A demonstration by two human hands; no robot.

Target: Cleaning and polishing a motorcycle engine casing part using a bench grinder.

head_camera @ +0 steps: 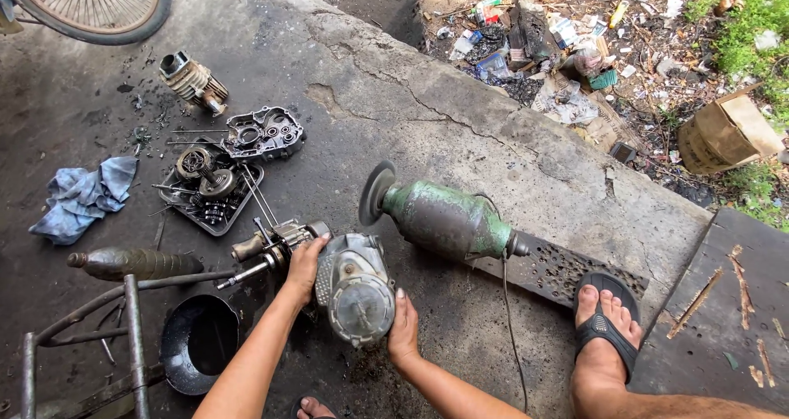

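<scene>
At nine o'clock a blue rag [82,195] lies on the dirty concrete floor [394,115]. Just right of it sits a black tray [205,195] full of gears and small bits, with a flat engine cover [265,133] above it toward eleven o'clock. Down at seven o'clock is a round black pan [197,341].

In the middle, near six o'clock, sits the grey engine case [355,286], with a shaft poking out to the left. The left hand [306,264] is on its left side, fingers curled over the top edge. The right hand [403,330] is pressed flat on its right side, fingers close together.

Just past it, toward one o'clock, lies a green grinder [440,218]. At four o'clock a foot in a black sandal [606,316] stands on the floor.
</scene>
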